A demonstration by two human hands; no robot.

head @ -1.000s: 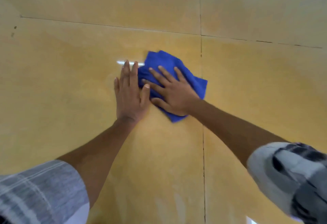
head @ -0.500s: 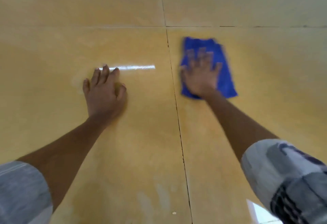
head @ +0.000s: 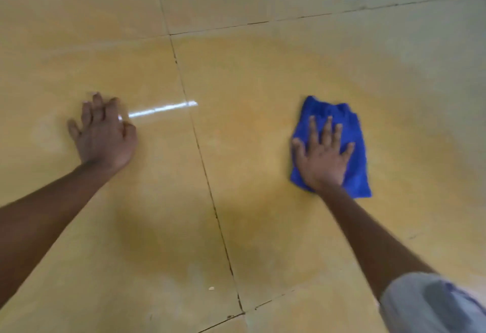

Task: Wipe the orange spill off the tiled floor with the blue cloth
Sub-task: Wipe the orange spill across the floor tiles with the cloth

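Since half a second ago, the right hand (head: 324, 157) has slid the crumpled blue cloth (head: 349, 133) further right, well away from the dark grout line (head: 202, 154) it was just beside.

Going left to right: the left hand (head: 104, 135) lies flat on the glossy tiled floor (head: 263, 75), fingers extended, holding nothing, bracing the person. A bright streak of reflected light (head: 163, 108) runs from it toward the grout line. A thin orange spill (head: 252, 133) tints the tiles widely. The right hand presses the cloth down with fingers spread straight, palm on its near half.

The cloth looks soft, light and limp; it probably bunches unless pressed flat from above. The wet tile is likely slippery. No writing or brand is visible.
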